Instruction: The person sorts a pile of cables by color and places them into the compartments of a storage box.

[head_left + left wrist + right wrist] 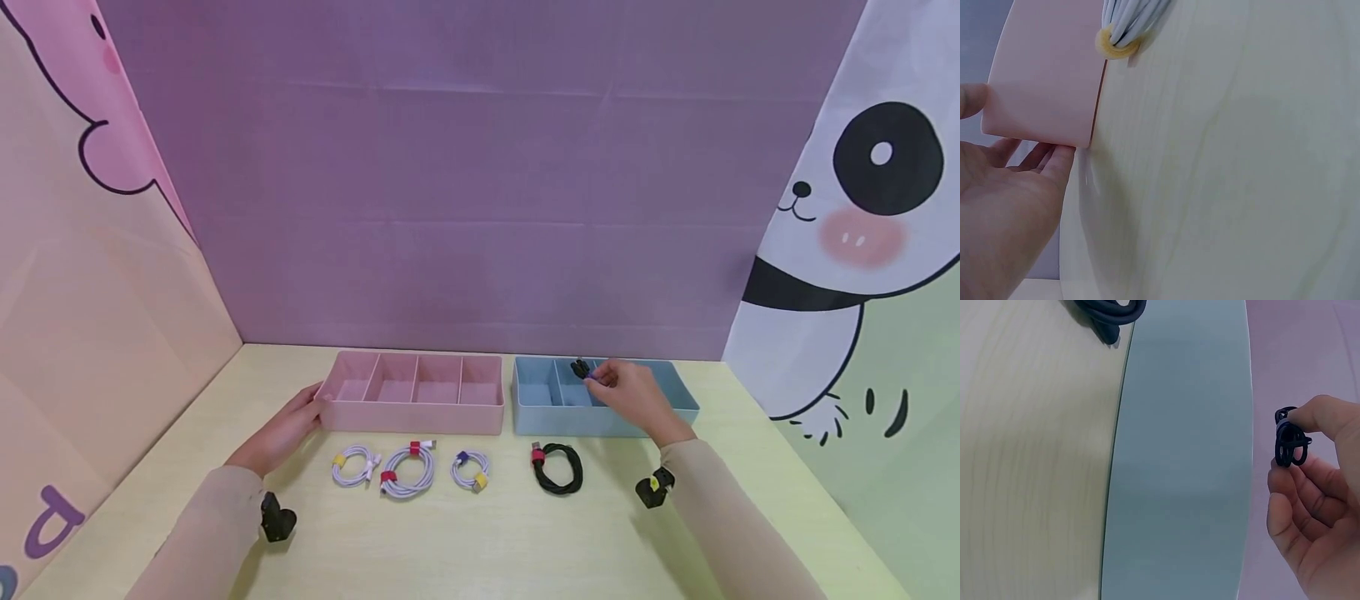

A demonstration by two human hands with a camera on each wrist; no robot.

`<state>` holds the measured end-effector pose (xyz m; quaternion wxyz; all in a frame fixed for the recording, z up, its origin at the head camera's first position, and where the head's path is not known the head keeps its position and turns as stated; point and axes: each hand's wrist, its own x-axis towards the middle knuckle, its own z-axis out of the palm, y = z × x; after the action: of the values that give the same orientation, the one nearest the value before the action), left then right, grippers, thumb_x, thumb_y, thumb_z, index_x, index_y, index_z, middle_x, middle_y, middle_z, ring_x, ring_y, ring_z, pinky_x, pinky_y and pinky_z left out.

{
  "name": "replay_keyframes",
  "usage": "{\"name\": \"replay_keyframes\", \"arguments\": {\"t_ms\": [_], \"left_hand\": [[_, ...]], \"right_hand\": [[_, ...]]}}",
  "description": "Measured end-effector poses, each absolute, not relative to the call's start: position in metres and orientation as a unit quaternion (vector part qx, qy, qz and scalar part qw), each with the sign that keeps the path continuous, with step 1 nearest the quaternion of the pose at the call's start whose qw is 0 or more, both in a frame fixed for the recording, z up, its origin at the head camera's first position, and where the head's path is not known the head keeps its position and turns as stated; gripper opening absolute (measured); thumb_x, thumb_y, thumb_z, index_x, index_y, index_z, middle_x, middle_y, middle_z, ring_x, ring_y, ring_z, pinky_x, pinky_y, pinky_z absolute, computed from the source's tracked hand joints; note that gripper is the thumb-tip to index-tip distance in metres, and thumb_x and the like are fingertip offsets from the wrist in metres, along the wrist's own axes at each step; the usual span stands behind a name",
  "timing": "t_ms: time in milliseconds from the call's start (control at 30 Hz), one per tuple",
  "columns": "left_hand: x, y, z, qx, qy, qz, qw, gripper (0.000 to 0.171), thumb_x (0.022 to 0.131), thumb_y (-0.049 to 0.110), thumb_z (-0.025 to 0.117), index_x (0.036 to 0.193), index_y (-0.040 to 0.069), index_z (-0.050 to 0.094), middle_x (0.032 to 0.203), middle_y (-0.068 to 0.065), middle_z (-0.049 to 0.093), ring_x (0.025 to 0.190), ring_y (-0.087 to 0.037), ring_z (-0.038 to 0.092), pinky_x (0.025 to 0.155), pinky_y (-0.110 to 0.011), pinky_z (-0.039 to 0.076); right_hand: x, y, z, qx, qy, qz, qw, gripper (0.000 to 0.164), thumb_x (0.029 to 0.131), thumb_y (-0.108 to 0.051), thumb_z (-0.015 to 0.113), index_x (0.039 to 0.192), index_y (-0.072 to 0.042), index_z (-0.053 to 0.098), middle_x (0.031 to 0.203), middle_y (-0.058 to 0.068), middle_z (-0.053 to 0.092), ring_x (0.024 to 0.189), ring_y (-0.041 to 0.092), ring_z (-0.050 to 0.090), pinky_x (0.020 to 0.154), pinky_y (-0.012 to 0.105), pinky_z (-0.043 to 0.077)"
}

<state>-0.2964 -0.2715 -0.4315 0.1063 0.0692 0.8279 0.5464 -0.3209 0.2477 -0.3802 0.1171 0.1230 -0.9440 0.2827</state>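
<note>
A small coiled black cable [581,368] with a bluish-purple tie is pinched between the thumb and fingers of my right hand [633,396], over the blue divided box [600,422]. In the right wrist view the coil [1291,440] hangs beyond the box's rim. My left hand [288,425] holds the left end of the pink divided box [412,418]. The left wrist view shows the thumb at the top rim and the fingers [1057,165] against the end wall. A larger black cable coil [558,469] with a red tie lies before the blue box.
Before the pink box lie a white cable with a yellow tie [352,481], a larger white cable with red ties [408,493] and a white cable with blue and yellow ties [457,477]. A purple backdrop [480,208] stands behind the table [450,550], with printed panels at both sides.
</note>
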Motion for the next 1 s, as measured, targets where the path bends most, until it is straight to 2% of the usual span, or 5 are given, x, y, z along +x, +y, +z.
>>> {"name": "replay_keyframes", "arguments": {"t_ms": [700, 1000], "left_hand": [[-0.299, -0.272, -0.432, 0.068, 0.827, 0.549, 0.105, 0.078, 0.108, 0.047, 0.035, 0.159, -0.001, 0.000, 0.163, -0.026, 0.006, 0.149, -0.044, 0.012, 0.120, -0.057, 0.014], [-0.299, -0.272, -0.433, 0.070, 0.823, 0.554, 0.105, 0.076, 0.109, 0.043, 0.034, 0.159, -0.002, -0.001, 0.163, -0.027, 0.004, 0.149, -0.045, 0.011, 0.120, -0.058, 0.014]], "right_hand": [[-0.331, 0.243, -0.380, 0.104, -0.946, 0.291, 0.102, 0.020, 0.095, -0.021, 0.070, 0.099, -0.001, 0.067, 0.090, 0.007, 0.069, 0.081, 0.022, 0.063, 0.069, 0.037, 0.057], [-0.333, 0.243, -0.381, 0.102, -0.947, 0.288, 0.095, 0.025, 0.097, -0.028, 0.068, 0.102, -0.004, 0.067, 0.093, 0.007, 0.069, 0.086, 0.023, 0.064, 0.073, 0.040, 0.057]]}}
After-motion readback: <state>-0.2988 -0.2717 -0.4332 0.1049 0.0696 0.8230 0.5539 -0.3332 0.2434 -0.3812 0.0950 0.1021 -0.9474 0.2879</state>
